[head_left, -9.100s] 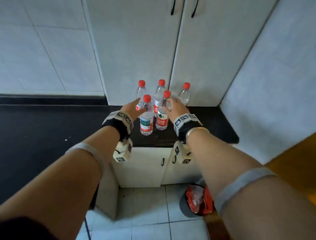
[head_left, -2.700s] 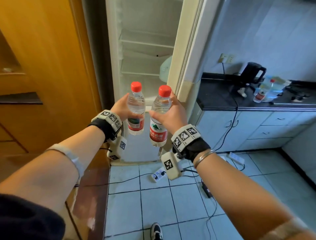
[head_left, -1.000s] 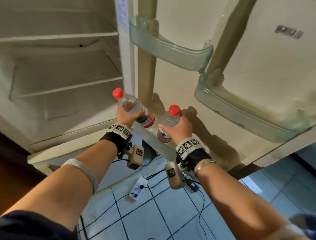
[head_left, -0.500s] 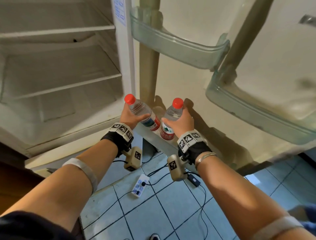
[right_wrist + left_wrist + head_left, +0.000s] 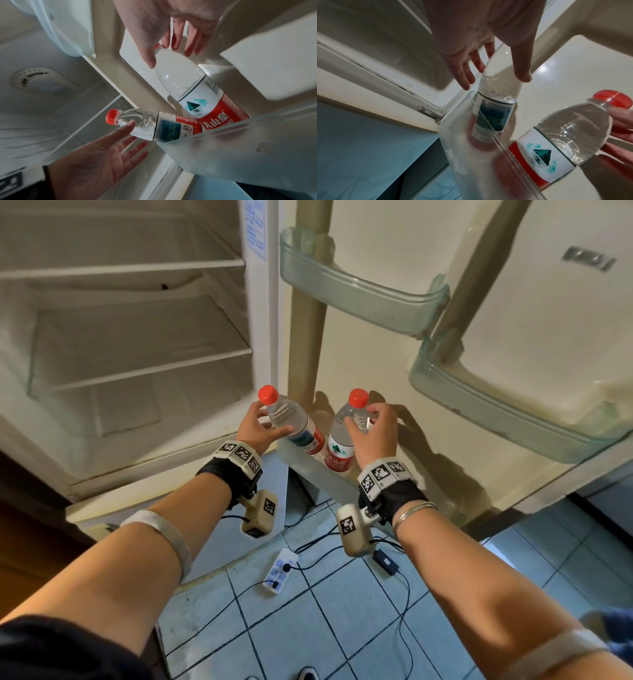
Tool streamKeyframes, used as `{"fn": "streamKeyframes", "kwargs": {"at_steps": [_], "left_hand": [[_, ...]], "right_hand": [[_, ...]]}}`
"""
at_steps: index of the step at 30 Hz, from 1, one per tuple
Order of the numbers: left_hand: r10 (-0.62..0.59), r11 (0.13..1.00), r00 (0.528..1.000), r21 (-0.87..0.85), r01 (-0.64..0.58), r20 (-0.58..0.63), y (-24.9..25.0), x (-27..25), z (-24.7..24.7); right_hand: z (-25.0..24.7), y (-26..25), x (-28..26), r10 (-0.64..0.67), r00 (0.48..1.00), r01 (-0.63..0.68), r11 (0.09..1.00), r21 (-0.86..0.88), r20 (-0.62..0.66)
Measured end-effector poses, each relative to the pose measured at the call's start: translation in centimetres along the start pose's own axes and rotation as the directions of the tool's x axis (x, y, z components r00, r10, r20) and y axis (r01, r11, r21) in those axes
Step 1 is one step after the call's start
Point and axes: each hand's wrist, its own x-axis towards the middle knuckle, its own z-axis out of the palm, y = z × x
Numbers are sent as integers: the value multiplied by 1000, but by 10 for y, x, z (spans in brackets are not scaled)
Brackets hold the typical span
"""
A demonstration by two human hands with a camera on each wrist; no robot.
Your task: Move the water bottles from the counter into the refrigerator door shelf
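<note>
Two clear water bottles with red caps stand in the bottom door shelf (image 5: 308,470) of the open refrigerator. The left bottle (image 5: 294,422) leans to the left, and its base is behind the shelf's clear wall (image 5: 462,148). My left hand (image 5: 274,421) lies beside it with fingers spread and straight, and the thumb (image 5: 522,77) touches its shoulder. The right bottle (image 5: 342,440) stands more upright. My right hand (image 5: 363,417) hovers loosely round its shoulder, with fingers nearly straight in the right wrist view (image 5: 169,58). In that view the left bottle (image 5: 147,125) and right bottle (image 5: 188,86) touch at their labels.
Two more clear door shelves hang above, one in the middle (image 5: 359,292) and one at the right (image 5: 496,412). The refrigerator body (image 5: 137,364) at the left holds bare shelves. A white power strip (image 5: 281,570) and cables lie on the blue tiled floor below.
Both bottles went down into the bottom door shelf. My two hands, which gripped the bottles half a second ago, have spread their fingers and loosened off them.
</note>
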Motion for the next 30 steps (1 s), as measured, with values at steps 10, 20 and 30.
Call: {"fn": "streamKeyframes", "kwargs": {"at_steps": [10, 20, 30], "left_hand": [[-54, 998, 998, 34, 55, -23, -1, -28, -59], [-1, 986, 959, 161, 49, -282, -1, -90, -166], [-114, 967, 709, 87, 241, -696, -19, -225, -213]], "right_hand": [[32, -47, -42, -166, 952, 151, 985, 79, 257], [120, -126, -72, -368, 653, 252, 930, 269, 662], [165, -175, -155, -571, 184, 366, 795, 484, 800]]}}
